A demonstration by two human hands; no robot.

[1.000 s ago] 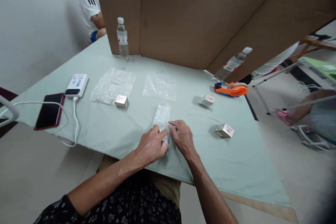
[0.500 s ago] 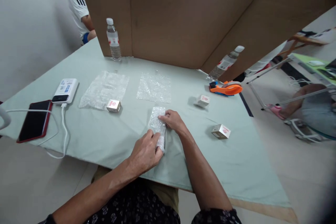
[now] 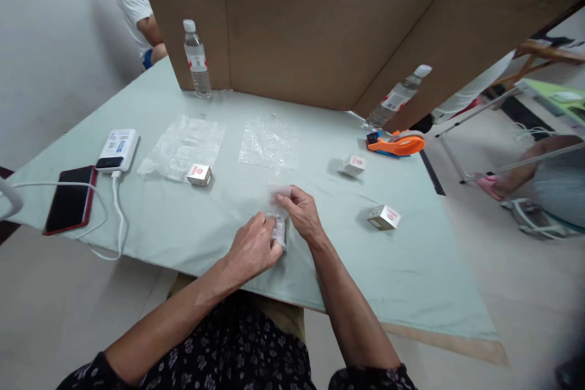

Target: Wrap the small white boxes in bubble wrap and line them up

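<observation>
On the table (image 3: 411, 280), left fingers (image 3: 275, 252) and right fingers (image 3: 285, 202) pinch a bubble-wrap strip (image 3: 278, 232).

From here I can read no text: print on the power bank (image 3: 117, 149), small cartons (image 3: 198, 174) and bottle labels (image 3: 197, 63) blurs
</observation>
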